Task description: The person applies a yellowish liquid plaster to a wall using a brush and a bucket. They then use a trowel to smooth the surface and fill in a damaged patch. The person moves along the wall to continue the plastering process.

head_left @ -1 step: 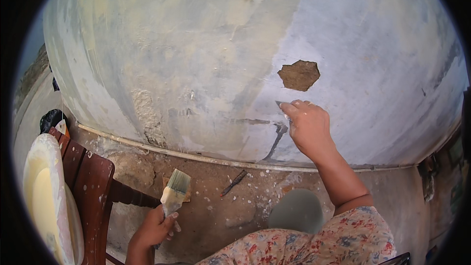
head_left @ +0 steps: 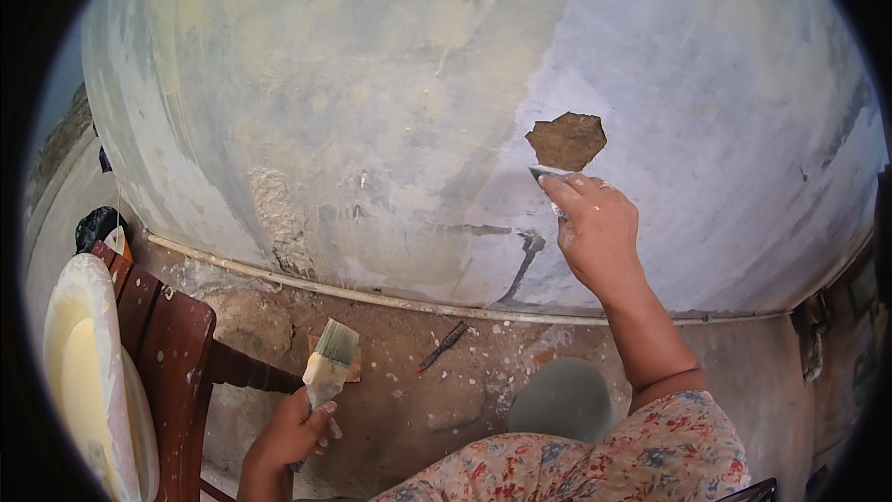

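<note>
Right of centre in the frame, the right hand (head_left: 599,228) is raised against the mottled wall (head_left: 372,112), fingers closed around a small scraper blade (head_left: 546,172) whose edge sits flat on the plaster just below a brown hole (head_left: 567,140) where the surface has broken away. At lower left of the frame the left hand (head_left: 293,432) is wrapped around the handle of a wide paintbrush (head_left: 332,363), bristles pointing up and held clear of the wall, above the dusty floor. Further left, a pale basin (head_left: 79,363) rests on a dark wooden chair (head_left: 172,335). A dark crack (head_left: 522,265) runs down the wall below the right hand, toward a thin white pipe (head_left: 372,299) along the wall's foot, and a small dark tool (head_left: 443,346) lies on the ground near it. Judging by the blade's position, the step in hand looks like working the edge of the broken patch, smoothing or filling around it. The next move likely calls for keeping the blade flat and steady against the rim of the hole, with even pressure so the surrounding plaster does not flake further.
</note>
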Demonstrator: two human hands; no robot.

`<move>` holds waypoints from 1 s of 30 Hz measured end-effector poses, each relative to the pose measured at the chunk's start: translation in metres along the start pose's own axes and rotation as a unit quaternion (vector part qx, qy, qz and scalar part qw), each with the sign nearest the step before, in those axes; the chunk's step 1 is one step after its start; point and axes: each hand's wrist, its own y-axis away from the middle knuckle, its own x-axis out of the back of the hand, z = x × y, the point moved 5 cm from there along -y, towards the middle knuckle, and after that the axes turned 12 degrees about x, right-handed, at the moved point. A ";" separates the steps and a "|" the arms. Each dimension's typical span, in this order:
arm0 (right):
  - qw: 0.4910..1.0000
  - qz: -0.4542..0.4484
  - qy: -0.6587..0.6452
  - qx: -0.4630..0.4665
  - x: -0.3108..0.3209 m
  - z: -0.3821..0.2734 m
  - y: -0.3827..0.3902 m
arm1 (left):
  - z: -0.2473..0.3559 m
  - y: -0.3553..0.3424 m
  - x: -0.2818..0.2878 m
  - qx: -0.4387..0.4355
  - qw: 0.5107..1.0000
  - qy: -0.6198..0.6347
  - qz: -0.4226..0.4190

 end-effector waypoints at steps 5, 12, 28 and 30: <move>0.982 0.116 0.125 0.083 0.002 0.015 -0.013 | 0.004 -0.002 -0.002 -0.016 1.000 -0.014 -0.019; 0.996 -0.086 -0.029 0.003 -0.009 0.008 0.016 | -0.006 -0.002 0.000 0.001 1.000 0.020 -0.001; 0.994 0.049 0.100 0.012 0.003 0.023 0.000 | 0.005 0.008 -0.002 -0.018 1.000 -0.015 -0.007; 0.991 0.035 0.127 0.014 -0.003 0.029 0.005 | 0.007 0.004 -0.004 -0.028 0.999 -0.011 -0.021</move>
